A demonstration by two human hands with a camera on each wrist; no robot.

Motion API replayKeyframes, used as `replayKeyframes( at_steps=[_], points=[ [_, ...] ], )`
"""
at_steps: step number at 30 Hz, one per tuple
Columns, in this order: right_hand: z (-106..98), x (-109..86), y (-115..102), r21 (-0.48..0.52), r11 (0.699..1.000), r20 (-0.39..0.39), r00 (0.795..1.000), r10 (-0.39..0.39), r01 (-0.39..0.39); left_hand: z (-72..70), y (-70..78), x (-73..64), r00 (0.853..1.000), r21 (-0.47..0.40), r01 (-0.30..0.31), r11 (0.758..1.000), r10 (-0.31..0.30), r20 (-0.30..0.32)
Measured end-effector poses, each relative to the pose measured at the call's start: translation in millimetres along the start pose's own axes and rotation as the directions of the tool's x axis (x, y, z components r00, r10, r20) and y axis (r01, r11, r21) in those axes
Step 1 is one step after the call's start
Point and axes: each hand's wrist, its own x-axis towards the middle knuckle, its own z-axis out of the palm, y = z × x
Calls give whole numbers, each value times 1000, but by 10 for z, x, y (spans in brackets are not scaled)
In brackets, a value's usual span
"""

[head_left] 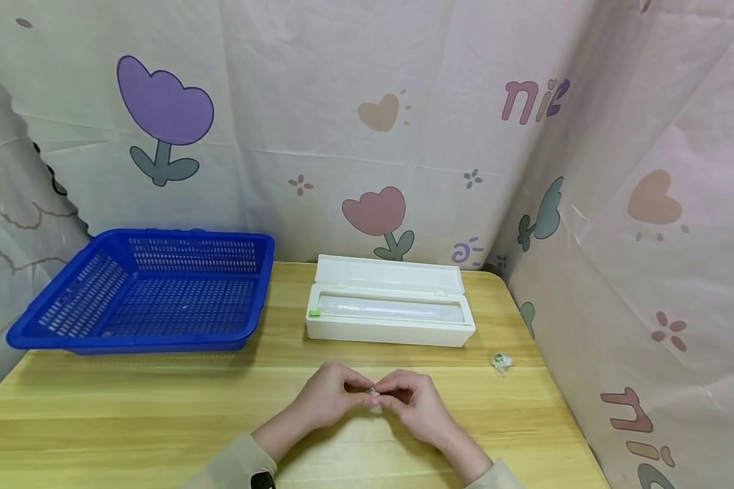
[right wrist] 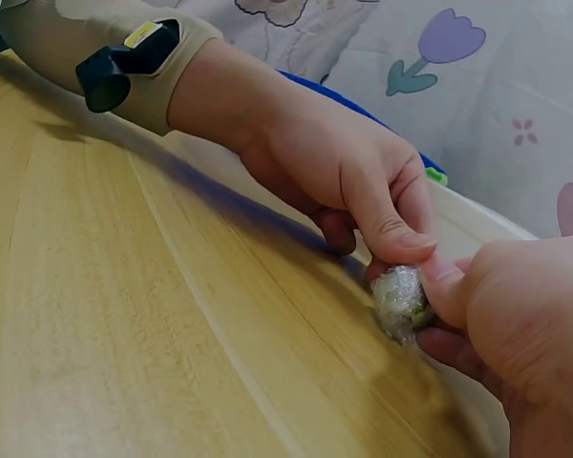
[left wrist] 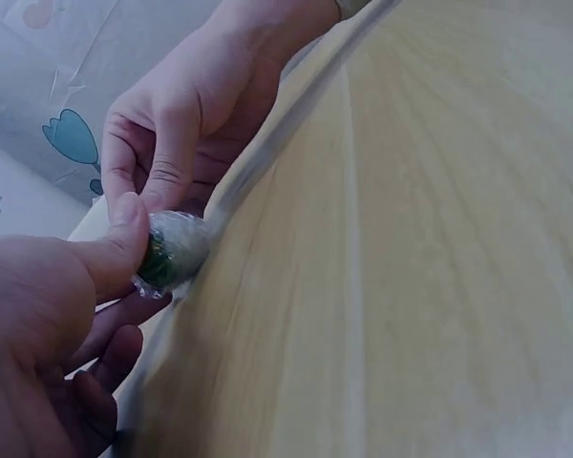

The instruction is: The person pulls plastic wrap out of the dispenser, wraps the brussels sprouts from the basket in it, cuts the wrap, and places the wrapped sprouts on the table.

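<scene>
Fingertips of my left hand [head_left: 332, 396] and right hand [head_left: 417, 409] meet over a small roundish thing wrapped in clear plastic film [left wrist: 180, 250], close above the table. Both hands pinch it between thumb and fingers. Green and whitish parts show through the crinkled film, but I cannot tell what is inside. In the right wrist view, a twisted tail of film hangs beneath the wrapped thing [right wrist: 401, 301]. A second small film-wrapped bundle [head_left: 501, 361], also with green in it, lies to the right on the table.
Behind my hands stands a white cling film box [head_left: 391, 331], lid raised, with a film roll [head_left: 391, 309] inside and a green slider [head_left: 315, 313] at its left. A blue plastic basket [head_left: 141, 344] sits back left on the wooden table [head_left: 159, 414]. Printed cloth [head_left: 293, 122] hangs behind and right.
</scene>
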Motion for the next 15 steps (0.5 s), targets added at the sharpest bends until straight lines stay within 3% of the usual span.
replayKeyframes(
  at_steps=[9,15],
  points=[
    [-44,-16,2,12,1000,37,999,11,-11,-5,-7,-4,1000,-19,19,1000,-19,-17],
    [-32,2,-26,-123,992,81,997,12,-2,-3,1,-25,999,11,22,1000,-22,-28]
  ],
)
